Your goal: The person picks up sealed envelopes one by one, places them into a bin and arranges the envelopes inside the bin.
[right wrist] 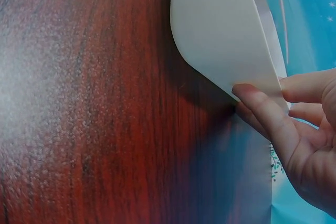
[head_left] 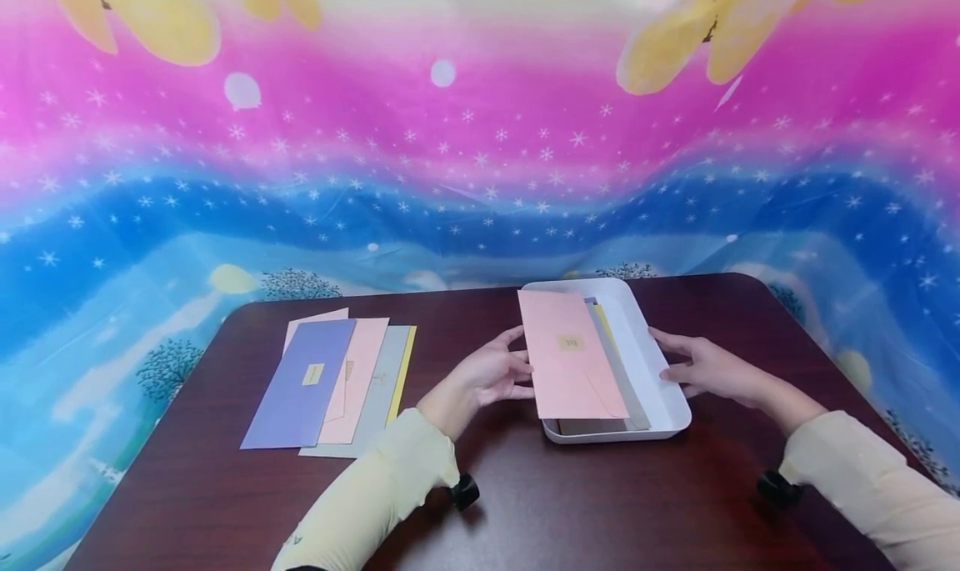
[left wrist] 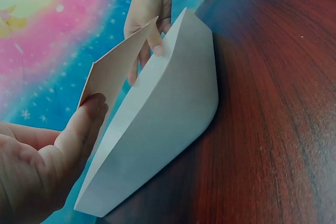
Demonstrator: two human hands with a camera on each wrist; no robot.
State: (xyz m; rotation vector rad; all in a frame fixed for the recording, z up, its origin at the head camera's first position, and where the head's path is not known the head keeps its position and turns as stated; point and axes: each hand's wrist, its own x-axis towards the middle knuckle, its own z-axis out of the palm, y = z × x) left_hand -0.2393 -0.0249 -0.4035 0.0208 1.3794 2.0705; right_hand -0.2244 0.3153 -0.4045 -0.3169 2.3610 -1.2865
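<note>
My left hand [head_left: 489, 373] holds a pink envelope [head_left: 562, 388] by its left long edge. The envelope has a small gold label and lies over the left part of a white tray [head_left: 670, 408]. Seen from the left wrist, that envelope [left wrist: 118, 66] slants up above the tray's rim, fingertips against its face. Beneath it in the tray, a grey envelope [head_left: 624, 367] and a strip of yellow [head_left: 604, 323] show; the rest is covered. My right hand [head_left: 712, 373] grips the tray's right wall, with fingers [right wrist: 257, 106] against the outside in the right wrist view.
Left on the dark wooden table [head_left: 510, 504] lies a fanned group of envelopes: a purple one [head_left: 288, 404] on top, pink ones [head_left: 367, 346], a grey one [head_left: 390, 363] and a yellow edge [head_left: 402, 371]. A colourful printed cloth [head_left: 480, 179] hangs behind the table.
</note>
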